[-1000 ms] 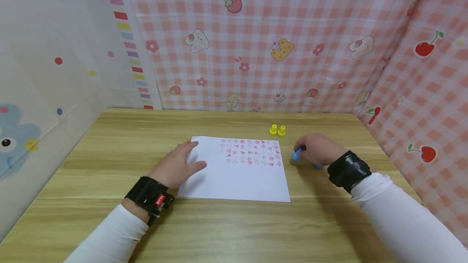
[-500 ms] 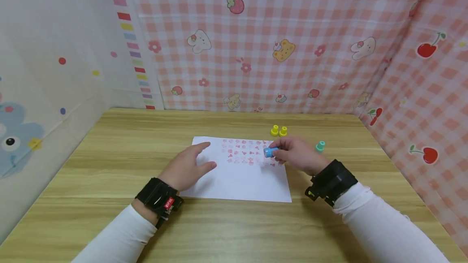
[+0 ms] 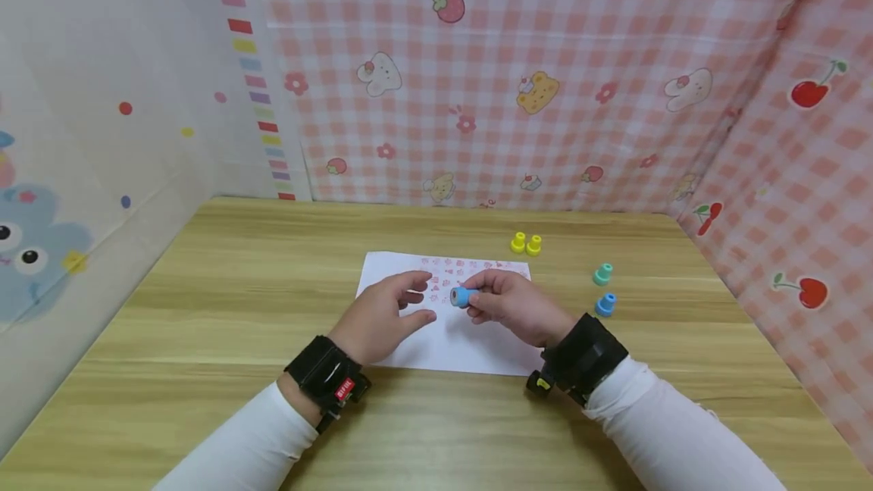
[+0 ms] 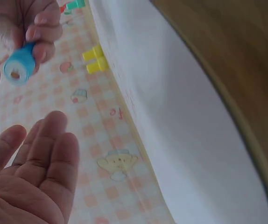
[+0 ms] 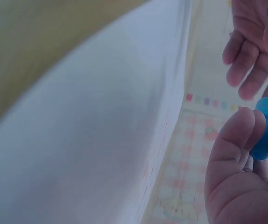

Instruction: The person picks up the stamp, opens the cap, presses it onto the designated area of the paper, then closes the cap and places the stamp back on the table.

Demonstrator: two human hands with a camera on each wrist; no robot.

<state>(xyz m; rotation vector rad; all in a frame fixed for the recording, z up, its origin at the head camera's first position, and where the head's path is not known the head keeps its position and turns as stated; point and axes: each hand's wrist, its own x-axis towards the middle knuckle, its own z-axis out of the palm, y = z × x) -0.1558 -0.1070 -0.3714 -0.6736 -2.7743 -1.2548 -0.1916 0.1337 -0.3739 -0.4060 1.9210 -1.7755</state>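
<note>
The person's right hand point(image 3: 518, 308) is pinching a light-blue stamp point(image 3: 463, 296) between thumb and fingers, holding it sideways above the paper. The stamp's round flat end is pointing toward the left hand point(image 3: 380, 317), and in the left wrist view this end is showing a small brown mark. The left hand is hovering over the left part of the paper, its thumb spread away from the relaxed, slightly bent fingers; it is facing the stamp and staying clear of it.

Beneath both hands, a white sheet of paper point(image 3: 443, 347) is lying on the wood-grain table point(image 3: 436, 438). Rows of small red prints point(image 3: 448, 264) are running across its far part, and the right hand is partly covering them.

Beyond the sheet's far right corner, two yellow stamps point(image 3: 527, 245) are standing side by side. To the right of the paper, a teal stamp point(image 3: 603, 274) is standing just beyond a blue stamp point(image 3: 605, 304).

Black wristbands point(image 3: 326, 376) are circling both wrists, and white sleeves point(image 3: 248, 430) are covering the forearms. Behind the table, a pink gingham cloth point(image 3: 409, 112) is hanging, while a white dotted cloth point(image 3: 136, 36) is covering the left side.
</note>
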